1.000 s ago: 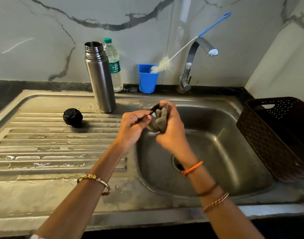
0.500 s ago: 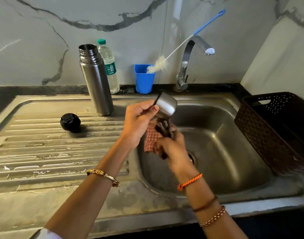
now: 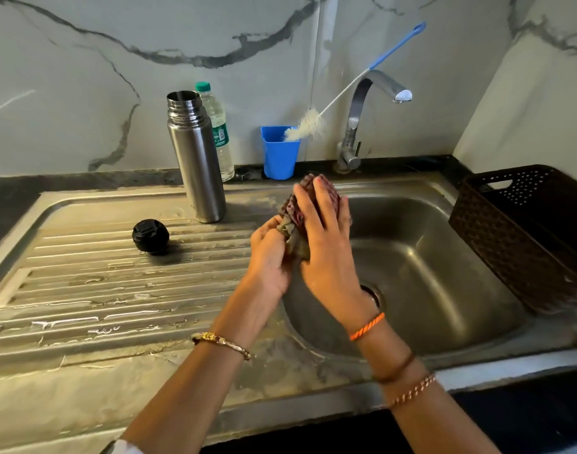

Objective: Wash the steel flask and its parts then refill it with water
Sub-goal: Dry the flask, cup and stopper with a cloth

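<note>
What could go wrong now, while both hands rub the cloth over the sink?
1. The flask stands open and upright on the wet drainboard, close to the left hand; an elbow or wrist bump might tip it.
2. The round black cap lies loose on the sloped ribs and could roll.
3. The cloth, wrapped under the right hand, hides whatever is inside, so a wet part might slip into the sink.

Soft, even light from above; glare streaks lie on the wet ribbed steel drainboard (image 3: pixel 93 290) and the tall steel flask (image 3: pixel 197 158). Wide-angle bending curves the edges, and the dark woven plastic basket (image 3: pixel 526 237) smears at right
</note>
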